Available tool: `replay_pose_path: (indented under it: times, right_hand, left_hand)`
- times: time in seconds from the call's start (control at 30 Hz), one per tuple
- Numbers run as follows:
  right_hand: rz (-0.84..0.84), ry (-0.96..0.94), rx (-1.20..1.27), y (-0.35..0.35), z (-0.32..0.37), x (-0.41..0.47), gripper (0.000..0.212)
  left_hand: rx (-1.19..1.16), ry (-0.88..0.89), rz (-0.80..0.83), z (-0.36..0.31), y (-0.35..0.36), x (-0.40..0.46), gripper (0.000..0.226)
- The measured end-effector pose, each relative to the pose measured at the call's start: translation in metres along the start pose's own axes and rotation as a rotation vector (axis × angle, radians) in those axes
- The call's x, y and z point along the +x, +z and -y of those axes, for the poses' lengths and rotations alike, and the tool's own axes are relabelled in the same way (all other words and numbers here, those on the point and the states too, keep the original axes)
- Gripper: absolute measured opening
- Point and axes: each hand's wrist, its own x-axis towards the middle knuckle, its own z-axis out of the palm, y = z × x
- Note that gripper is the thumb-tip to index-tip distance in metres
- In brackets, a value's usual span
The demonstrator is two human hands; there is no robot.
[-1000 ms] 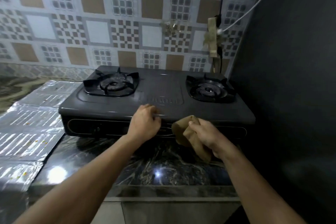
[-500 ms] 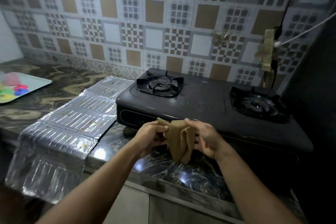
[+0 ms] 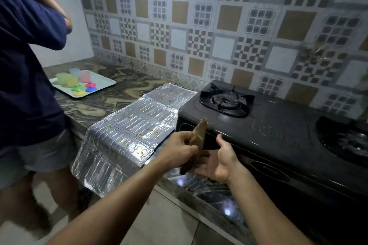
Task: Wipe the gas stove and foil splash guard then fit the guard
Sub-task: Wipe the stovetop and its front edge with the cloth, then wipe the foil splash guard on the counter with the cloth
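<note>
Clearly guard (image 3: 131, 131), flat at 9 o'clock of stove (image 3: 278, 137), stays spotted, unfitted; left hand (image 3: 179, 149) grips cloth (image 3: 197, 139), right hand (image 3: 219, 161) spread.

Landmark: I take the white tray (image 3: 103, 83), lying flat on the marbled countertop (image 3: 123, 93) towards its far left end.
Tray contents: I see pale plastic cups (image 3: 79, 74), blurred, at the tray's back, with small red, green, blue and yellow lids (image 3: 84, 88) lying at its front.
Wall: patterned tiles (image 3: 229, 18) in brown, white and checks rise behind and right of the tray.
Bystander: left of the tray I see a second person (image 3: 27, 77) in a dark blue shirt and grey shorts, one arm raised, standing against the counter's edge.
Floor: I see pale floor tiles (image 3: 163, 223), below and right of the tray.
</note>
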Motion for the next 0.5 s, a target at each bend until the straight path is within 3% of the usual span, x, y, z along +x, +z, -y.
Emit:
replay_pose_path:
  times: [0.1, 0.2, 0.3, 0.5]
  right_hand:
    - [0.227, 0.033, 0.184, 0.018, -0.001, 0.022, 0.093]
    - [0.123, -0.043, 0.144, 0.035, -0.004, 0.049, 0.059]
    - [0.013, -0.101, 0.11, 0.054, -0.006, 0.074, 0.033]
    - [-0.103, -0.176, -0.12, 0.1, -0.005, 0.121, 0.02]
  left_hand:
    - [0.045, -0.045, 0.109, 0.014, -0.021, -0.006, 0.019]
    - [0.004, -0.068, -0.193, 0.038, -0.063, -0.006, 0.022]
    - [0.002, -0.228, -0.476, 0.08, -0.115, -0.01, 0.018]
    - [-0.223, -0.683, -0.824, 0.231, -0.195, -0.023, 0.031]
